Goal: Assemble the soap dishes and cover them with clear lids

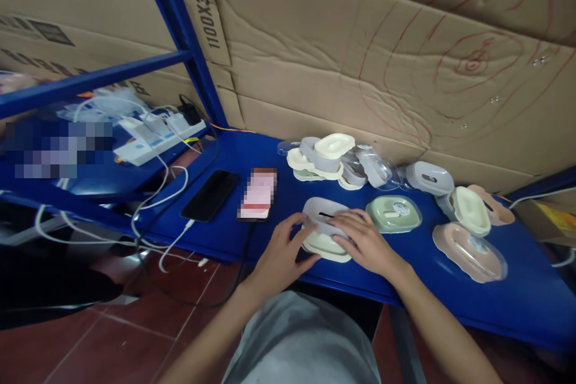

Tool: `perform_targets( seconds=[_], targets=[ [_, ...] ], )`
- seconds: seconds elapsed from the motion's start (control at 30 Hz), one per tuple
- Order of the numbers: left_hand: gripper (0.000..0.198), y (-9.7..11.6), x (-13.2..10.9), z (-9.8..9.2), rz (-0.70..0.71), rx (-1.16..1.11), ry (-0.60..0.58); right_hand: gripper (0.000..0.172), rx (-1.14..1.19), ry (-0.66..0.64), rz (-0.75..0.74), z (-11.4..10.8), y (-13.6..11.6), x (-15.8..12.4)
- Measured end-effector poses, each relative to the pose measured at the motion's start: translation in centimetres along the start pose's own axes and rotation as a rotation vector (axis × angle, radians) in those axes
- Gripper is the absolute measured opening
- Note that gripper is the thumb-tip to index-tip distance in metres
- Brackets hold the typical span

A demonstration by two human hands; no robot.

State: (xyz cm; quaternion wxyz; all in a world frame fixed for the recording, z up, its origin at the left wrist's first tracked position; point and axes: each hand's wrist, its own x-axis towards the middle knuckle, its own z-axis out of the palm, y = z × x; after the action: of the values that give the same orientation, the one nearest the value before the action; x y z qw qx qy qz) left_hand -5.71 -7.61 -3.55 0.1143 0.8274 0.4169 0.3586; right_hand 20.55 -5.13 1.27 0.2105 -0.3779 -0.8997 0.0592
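My left hand point(288, 246) grips the left side of a grey plastic soap dish point(316, 209), its thumb at the near edge. My right hand point(366, 242) curls over the dish's right side, fingers resting on its top. A dark slot shows in the grey part. Nearer to me, a cream tray point(327, 246) sits against the grey part; whether the two are joined I cannot tell. Right of my hands lies a green soap dish point(393, 214) under a clear cover. A pink soap dish point(470, 252), also covered, is farther right.
Behind my hands is a pile of cream, grey and green dish parts point(321, 156) with clear covers. More parts, including a grey dish point(429, 177), stand at the right. Two phones point(210, 195) and a power strip point(155, 141) with loose cables are leftward. Cardboard point(315, 60) walls the back.
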Motion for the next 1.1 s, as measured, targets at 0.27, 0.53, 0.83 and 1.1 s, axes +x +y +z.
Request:
perform_targets(
  seconds=[0.27, 0.53, 0.83, 1.1],
  targets=[
    [0.058, -0.3, 0.3, 0.0, 0.101, 0.024, -0.064, 0.041, -0.129, 0.024, -0.06, 1.2, -2.1, -2.3],
    [0.037, -0.6, 0.4, 0.2, 0.149, 0.011, -0.136, 0.045, -0.225, 0.028, -0.073, 2.2, -3.1, -3.4],
    [0.031, -0.4, 0.6, 0.0, 0.13, -0.015, -0.11, 0.046, -0.568, 0.12, 0.745, -7.8, 10.0, -0.1],
    [0.031, -0.2, 0.6, 0.0, 0.117, -0.017, -0.083, 0.031, -0.694, -0.021, 0.981, -7.7, 16.1, 4.7]
  ],
)
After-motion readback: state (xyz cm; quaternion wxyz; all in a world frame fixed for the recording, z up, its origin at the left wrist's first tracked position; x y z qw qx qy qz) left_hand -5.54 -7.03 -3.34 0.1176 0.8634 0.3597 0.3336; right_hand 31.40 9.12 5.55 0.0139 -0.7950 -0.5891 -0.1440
